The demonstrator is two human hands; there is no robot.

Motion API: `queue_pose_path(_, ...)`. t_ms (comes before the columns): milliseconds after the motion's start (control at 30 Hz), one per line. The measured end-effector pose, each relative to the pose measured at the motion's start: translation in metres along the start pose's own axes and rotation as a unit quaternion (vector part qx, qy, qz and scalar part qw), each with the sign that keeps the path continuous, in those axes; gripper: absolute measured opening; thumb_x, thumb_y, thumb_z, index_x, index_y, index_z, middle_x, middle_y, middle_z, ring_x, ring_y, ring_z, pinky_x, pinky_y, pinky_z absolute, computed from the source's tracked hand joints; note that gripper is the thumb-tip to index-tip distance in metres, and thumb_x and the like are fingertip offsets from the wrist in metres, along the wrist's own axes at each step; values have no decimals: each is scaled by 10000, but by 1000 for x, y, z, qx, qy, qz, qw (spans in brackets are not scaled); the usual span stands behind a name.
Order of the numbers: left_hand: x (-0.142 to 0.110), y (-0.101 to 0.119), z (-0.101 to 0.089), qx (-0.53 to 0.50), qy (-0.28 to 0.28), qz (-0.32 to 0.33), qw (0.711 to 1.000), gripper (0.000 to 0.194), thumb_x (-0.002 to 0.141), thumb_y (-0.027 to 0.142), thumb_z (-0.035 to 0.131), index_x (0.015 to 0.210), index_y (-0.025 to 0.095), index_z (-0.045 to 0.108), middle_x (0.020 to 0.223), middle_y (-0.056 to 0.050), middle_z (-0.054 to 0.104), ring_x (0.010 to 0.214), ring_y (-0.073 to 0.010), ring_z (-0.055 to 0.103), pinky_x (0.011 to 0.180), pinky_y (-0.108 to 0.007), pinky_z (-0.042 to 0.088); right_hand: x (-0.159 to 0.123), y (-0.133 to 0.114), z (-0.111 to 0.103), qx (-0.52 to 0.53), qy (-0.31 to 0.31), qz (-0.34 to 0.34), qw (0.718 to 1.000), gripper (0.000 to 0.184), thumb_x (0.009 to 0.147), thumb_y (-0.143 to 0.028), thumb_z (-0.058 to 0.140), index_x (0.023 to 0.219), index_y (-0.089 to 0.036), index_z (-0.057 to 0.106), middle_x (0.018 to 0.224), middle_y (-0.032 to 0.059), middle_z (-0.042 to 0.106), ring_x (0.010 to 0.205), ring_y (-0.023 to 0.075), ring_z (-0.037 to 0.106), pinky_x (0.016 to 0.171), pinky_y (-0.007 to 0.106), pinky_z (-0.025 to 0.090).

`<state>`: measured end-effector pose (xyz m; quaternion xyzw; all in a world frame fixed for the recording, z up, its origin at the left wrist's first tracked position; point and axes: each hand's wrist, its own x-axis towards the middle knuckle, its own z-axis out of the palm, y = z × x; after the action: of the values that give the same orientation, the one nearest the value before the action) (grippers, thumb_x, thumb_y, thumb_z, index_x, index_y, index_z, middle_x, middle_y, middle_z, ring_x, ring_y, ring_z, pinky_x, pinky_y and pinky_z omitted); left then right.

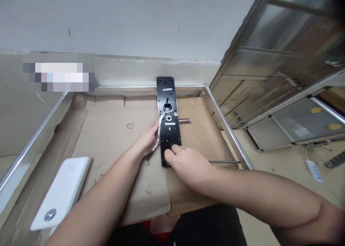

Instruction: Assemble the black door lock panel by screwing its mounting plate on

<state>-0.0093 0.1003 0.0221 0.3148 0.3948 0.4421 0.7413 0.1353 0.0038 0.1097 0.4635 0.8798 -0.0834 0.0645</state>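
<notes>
A long black door-lock plate (pixel 168 109) lies lengthwise on cardboard, back side up, with holes and a white cable (pixel 160 125) coming from its middle. My left hand (pixel 147 140) rests against the plate's left edge, fingers curled by the cable. Over the plate's near end my right hand (pixel 185 163) pinches its fingertips down onto the surface; what they hold is too small to see. A copper-coloured handle (pixel 185 121) sticks out from the plate's right side.
Flattened cardboard (pixel 113 131) covers a metal-framed bench (pixel 229 131). A white lock panel (pixel 61 192) lies at the near left. A thin metal rod (pixel 223 162) lies to the right of my hand. Steel shelving (pixel 283 77) stands on the right; a wall runs behind.
</notes>
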Motion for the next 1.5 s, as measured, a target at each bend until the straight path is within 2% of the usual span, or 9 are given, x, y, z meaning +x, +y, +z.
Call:
queue_pose_path(67,0,0,2,-2,8,9,1000,284,842,399,732,985,163,660,882,-19,708,756,-138,622,678,-233,463,1,0,3,-1,6,-9,1000,82,935,-121,553,935,-159,625,870,77,668,773,241,661,605,335,432)
queue_pose_path(200,2,-4,0,4,36,17,999,307,808,421,766,932,171,636,771,16,663,671,-119,582,632,-224,433,2,2,6,1,21,-29,999,77,936,-121,558,918,-153,626,863,74,671,759,218,630,638,337,437)
queue_pose_path(400,5,-8,-4,35,43,45,997,347,812,464,751,952,165,646,835,-6,680,711,-127,596,674,-233,447,1,3,4,4,23,-39,999,93,916,-92,544,915,-155,613,861,61,665,708,204,612,602,341,391)
queue_pose_path(567,2,-6,-2,40,50,37,997,365,812,482,747,964,166,644,782,5,654,669,-123,556,652,-235,424,0,6,1,0,17,-48,999,109,892,-69,533,914,-156,594,858,57,658,679,185,596,577,329,351)
queue_pose_path(733,1,-4,-1,35,42,35,998,345,814,471,746,937,171,628,799,1,656,686,-131,558,664,-243,421,0,8,-2,-4,31,-76,997,115,908,-78,517,909,-162,594,841,50,653,681,185,593,595,327,357)
queue_pose_path(1033,1,-4,-1,9,24,29,999,304,837,430,738,950,168,632,834,3,676,731,-127,591,710,-233,457,0,8,-2,-14,30,-84,996,133,920,-75,492,925,-154,599,830,58,638,690,194,569,631,327,383)
queue_pose_path(1233,0,-4,-1,9,22,28,999,337,828,457,745,949,165,629,796,12,662,691,-117,574,683,-228,451,0,6,0,-10,41,-88,995,150,940,-83,468,923,-147,604,836,71,633,700,189,531,654,326,388)
queue_pose_path(1500,3,-8,-3,-1,23,37,999,368,806,487,758,956,176,629,816,10,676,734,-133,600,717,-244,456,0,6,1,-27,60,-93,993,117,922,-92,505,910,-161,599,818,53,615,693,187,519,655,320,381)
